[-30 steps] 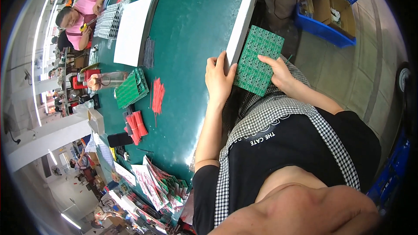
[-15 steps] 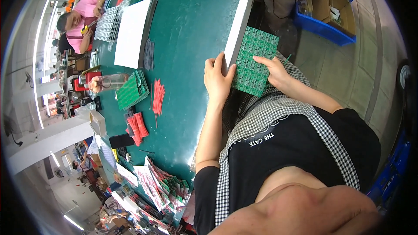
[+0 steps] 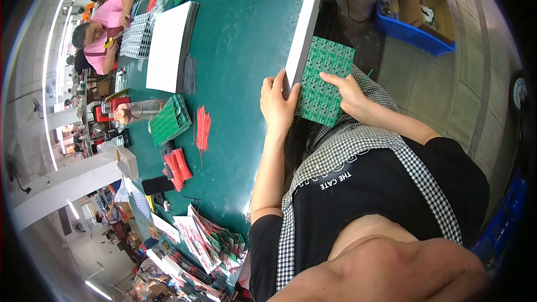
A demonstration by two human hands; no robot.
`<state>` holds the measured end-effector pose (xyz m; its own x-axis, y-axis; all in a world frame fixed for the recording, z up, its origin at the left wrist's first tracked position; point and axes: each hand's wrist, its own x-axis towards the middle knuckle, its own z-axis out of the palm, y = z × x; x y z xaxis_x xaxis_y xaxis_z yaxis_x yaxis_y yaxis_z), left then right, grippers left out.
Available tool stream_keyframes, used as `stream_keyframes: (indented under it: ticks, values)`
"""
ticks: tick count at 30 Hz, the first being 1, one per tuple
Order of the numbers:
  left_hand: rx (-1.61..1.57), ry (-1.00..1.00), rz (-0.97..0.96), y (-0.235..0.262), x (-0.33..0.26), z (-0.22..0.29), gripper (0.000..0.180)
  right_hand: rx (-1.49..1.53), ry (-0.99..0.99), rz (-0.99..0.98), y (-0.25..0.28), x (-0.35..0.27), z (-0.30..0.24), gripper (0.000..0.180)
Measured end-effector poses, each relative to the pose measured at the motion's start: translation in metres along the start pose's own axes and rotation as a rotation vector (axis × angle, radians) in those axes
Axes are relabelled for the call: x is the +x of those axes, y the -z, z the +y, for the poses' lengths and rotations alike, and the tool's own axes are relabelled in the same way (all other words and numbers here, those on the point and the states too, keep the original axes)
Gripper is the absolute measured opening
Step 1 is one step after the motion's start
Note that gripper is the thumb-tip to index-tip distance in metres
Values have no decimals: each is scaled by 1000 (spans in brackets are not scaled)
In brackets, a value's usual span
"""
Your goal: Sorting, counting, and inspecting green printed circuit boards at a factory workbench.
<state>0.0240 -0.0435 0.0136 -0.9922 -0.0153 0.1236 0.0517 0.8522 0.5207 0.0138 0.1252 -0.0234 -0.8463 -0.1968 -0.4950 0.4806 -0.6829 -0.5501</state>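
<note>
A green circuit board (image 3: 324, 81) leans against the white front edge (image 3: 305, 28) of the green workbench, over my lap. My left hand (image 3: 278, 105) grips the board's left side at the table edge, fingers curled over it. My right hand (image 3: 351, 94) lies on the board's face from the right, index finger stretched across the components. Both hands hold the same board.
On the bench lie a stack of green boards (image 3: 170, 120), loose red parts (image 3: 202, 127), red bundles (image 3: 178, 166), a white sheet stack (image 3: 168, 47) and colourful packets (image 3: 210, 243). A person in pink (image 3: 106, 25) works at the far end. A blue crate (image 3: 422, 5) with a cardboard box stands on the floor.
The board has slid slightly left and down against the table edge, and my right index finger now reaches further across it. My left hand stays at the board's left side.
</note>
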Motion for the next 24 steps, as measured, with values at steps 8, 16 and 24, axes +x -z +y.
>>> stream_keyframes:
  ticks: [8,16,24]
  values:
    - [-80,7,-4,-2,2,1,32,159,-232,-229,36,43,23,32]
    - [219,-143,97,-5,-1,-5,34,271,-279,-337,37,60,43,40]
    - [189,-150,-54,-3,0,9,57,329,-414,-651,37,99,69,44]
